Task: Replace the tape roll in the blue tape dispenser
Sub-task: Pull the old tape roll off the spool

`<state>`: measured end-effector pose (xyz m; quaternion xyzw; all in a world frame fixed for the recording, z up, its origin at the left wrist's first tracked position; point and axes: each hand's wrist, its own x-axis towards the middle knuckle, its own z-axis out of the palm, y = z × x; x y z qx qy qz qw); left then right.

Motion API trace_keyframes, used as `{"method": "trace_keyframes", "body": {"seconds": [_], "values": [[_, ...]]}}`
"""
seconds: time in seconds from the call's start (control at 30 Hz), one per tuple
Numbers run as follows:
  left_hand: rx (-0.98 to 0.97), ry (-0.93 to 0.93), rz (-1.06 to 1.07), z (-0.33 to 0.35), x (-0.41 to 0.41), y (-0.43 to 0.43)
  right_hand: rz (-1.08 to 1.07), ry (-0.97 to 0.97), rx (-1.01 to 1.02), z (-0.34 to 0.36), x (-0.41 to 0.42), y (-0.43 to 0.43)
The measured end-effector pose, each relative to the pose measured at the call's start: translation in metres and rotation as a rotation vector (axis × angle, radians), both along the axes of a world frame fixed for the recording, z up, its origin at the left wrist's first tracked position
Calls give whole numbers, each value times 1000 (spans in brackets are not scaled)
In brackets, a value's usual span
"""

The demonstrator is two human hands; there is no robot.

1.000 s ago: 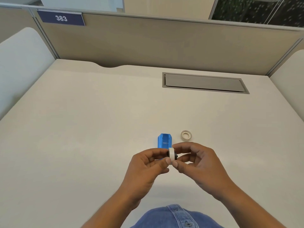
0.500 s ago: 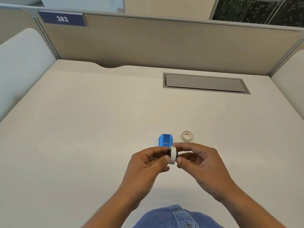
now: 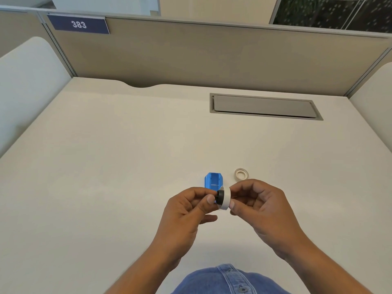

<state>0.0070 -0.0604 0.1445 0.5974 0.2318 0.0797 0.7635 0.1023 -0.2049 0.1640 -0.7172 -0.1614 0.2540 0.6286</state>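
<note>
Since 0.5 s ago, the white tape roll (image 3: 226, 198) has turned so its black hub (image 3: 220, 197) faces the left hand (image 3: 186, 211), whose thumb and forefinger pinch that hub; the right hand (image 3: 261, 206) grips the roll's rim between thumb and fingertips. Both hands hover above the desk (image 3: 106, 166), just at 6 o'clock of the blue tape dispenser (image 3: 213, 181), which sits open and partly hidden behind the roll. An empty cardboard core (image 3: 241, 174) lies flat at 3 o'clock of the dispenser, apart from it. Bare desk spreads wide toward 9 and 12 o'clock, up to a grey cable hatch (image 3: 265, 106) and the partition (image 3: 212, 54). A blue plate (image 3: 78, 24) reads "383".
</note>
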Motion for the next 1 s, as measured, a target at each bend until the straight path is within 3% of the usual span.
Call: {"method": "trace_keyframes", "body": {"seconds": [0.23,0.37,0.53,1.0], "values": [[96,43,10,-3,2,-1,38,-33,-57,2,-1,0],[82,37,25,-3,2,-2,94,53,-51,3,-2,-3],[83,36,5,-2,2,-5,98,-105,-109,3,-3,0],[157,96,82,-2,4,0,83,-206,-152,-3,5,-2]]}}
